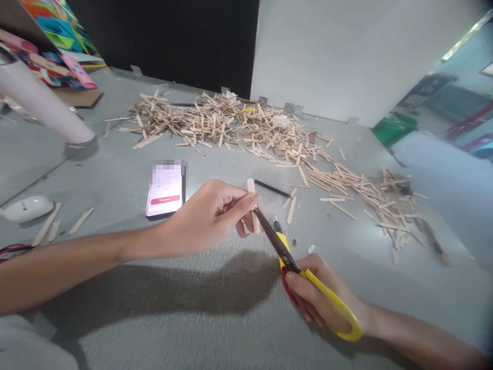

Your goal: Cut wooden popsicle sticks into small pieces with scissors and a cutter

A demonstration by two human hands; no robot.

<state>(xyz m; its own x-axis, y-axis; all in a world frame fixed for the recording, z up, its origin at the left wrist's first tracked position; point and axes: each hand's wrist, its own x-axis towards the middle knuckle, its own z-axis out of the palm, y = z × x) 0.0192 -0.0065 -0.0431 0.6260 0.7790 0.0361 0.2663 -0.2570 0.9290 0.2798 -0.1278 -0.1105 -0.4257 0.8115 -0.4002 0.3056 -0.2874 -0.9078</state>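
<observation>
My left hand pinches a pale wooden craft stick between thumb and fingers, the stick standing nearly upright in the view. In my right hand is a pair of scissors with yellow handles and dark blades. The blade tips reach the stick close to my left thumb, and the blades look closed or almost so. Beneath the scissors lies a yellow utility knife, partly hidden. Just beyond the stick are a thin black rod and two short stick pieces on the grey table.
A wide heap of craft sticks spreads along the back and down the right side. Left of my hands lie a lit phone, a white mouse and loose sticks. A pale cylinder stands at the far left.
</observation>
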